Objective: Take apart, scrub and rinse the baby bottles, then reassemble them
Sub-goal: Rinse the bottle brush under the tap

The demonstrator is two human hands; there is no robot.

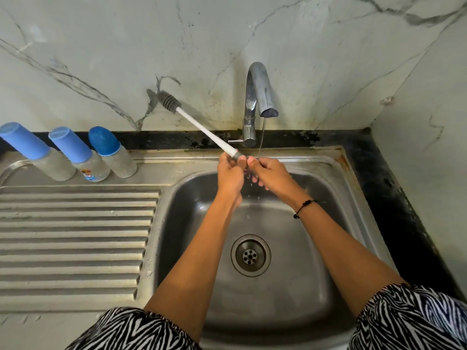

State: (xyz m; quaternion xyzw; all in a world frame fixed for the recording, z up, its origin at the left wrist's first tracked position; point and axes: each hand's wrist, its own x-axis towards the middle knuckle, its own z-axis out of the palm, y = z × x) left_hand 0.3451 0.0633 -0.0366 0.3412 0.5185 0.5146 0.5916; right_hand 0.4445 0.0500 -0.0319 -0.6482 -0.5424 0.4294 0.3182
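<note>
While a thin stream of water [261, 137] falls from the tap [257, 97], both hands meet under it above the sink [328, 223]. Head view: the left hand [231, 173] grips the grey lower end of a bottle brush [202, 127]; its white handle slants up and left, and its grey head lies against the marble wall. The right hand [269, 173] has its fingers curled beside the left hand, under the stream; whether it holds anything cannot be told. Three baby bottles [89, 154] with blue caps stand in a row at the back of the drainboard [75, 236], left of the sink, well apart from the hands. A black bracelet [303, 207] circles the right wrist.
</note>
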